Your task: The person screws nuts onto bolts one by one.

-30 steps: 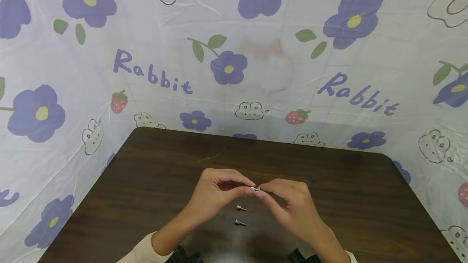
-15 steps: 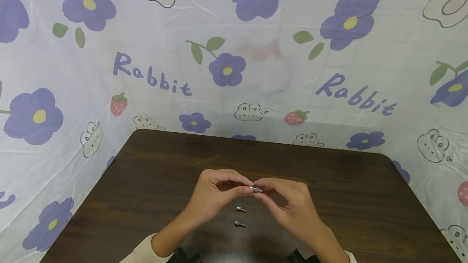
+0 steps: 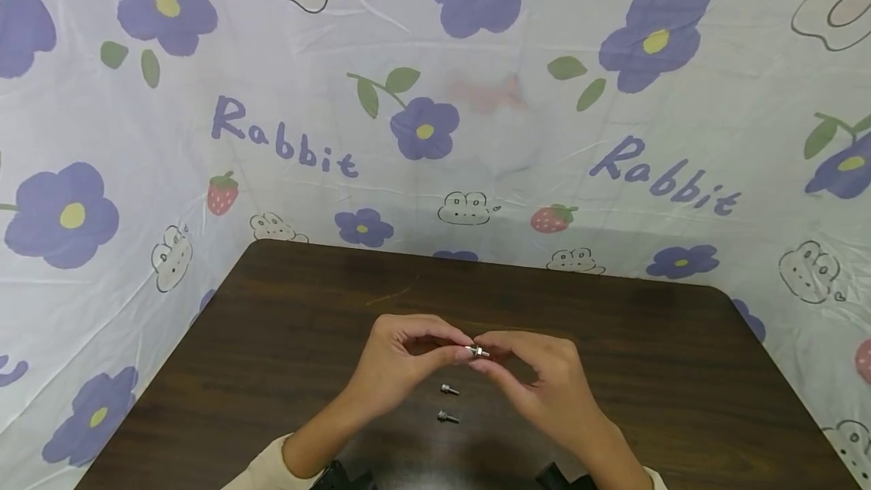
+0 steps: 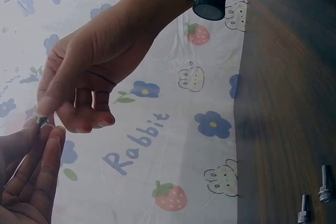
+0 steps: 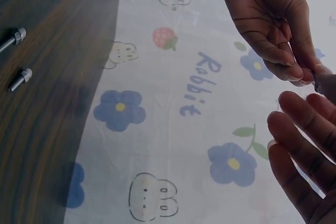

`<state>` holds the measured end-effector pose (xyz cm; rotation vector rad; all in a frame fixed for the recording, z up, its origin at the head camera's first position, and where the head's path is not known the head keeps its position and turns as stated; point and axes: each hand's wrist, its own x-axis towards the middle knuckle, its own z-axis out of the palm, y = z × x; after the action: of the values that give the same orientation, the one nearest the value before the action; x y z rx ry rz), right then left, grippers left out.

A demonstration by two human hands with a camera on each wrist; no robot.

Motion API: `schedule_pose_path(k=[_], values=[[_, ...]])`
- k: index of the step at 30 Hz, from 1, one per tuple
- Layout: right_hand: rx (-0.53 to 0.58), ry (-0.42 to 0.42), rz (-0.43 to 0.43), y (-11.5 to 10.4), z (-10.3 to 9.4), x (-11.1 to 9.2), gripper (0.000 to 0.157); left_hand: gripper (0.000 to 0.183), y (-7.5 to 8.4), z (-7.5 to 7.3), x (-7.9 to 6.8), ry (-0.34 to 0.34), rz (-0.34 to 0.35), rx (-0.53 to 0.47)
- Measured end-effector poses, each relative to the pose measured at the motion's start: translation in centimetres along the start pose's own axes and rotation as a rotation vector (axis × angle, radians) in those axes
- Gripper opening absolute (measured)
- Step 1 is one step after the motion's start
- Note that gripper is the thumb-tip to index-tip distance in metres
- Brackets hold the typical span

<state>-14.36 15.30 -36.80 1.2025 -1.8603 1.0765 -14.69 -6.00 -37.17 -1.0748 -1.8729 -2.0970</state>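
Observation:
My left hand [image 3: 398, 361] pinches one end of a small silver bolt [image 3: 480, 351] between thumb and forefinger, above the table. From the other side, the thumb and forefinger of my right hand [image 3: 544, 380] close round the bolt's middle, where a nut-like ring shows; the thin shank points right between them. Fingertips hide the bolt's left end. In the right wrist view, the other fingers of the right hand [image 5: 304, 150] spread loosely. Two more bolts, an upper bolt [image 3: 450, 389] and a lower bolt [image 3: 447, 417], lie on the table below the hands.
The dark wooden table [image 3: 286, 308] has rounded back corners. Behind it hangs a white cloth [image 3: 517, 150] printed with flowers and rabbits. A black wrist device [image 3: 343, 477] shows at the front edge of the head view, under the left forearm.
The right fingertips have moved from the bolt's right end to its middle, so more of its shank shows. The left hand keeps its pinch; the two bolts on the table lie still.

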Motion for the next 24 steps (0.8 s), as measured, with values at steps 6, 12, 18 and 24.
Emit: schedule_pose_path(k=[6,12,18,24], values=[[-0.002,0.007,-0.025,-0.05,-0.15,0.14,0.022,0.01,0.06,-0.05,0.15,0.003,-0.005,-0.006],[-0.005,0.008,-0.04,-0.01,-0.04,0.02,0.023,0.01,0.11,-0.05,0.01,-0.003,-0.014,0.002],[-0.027,0.01,-0.047,0.14,0.06,-0.04,0.024,0.011,0.13,-0.14,0.15,-0.01,0.001,0.006],[-0.042,-0.005,-0.04,0.09,0.06,-0.23,0.024,0.011,-0.02,-0.05,-0.11,-0.025,0.004,-0.019]])
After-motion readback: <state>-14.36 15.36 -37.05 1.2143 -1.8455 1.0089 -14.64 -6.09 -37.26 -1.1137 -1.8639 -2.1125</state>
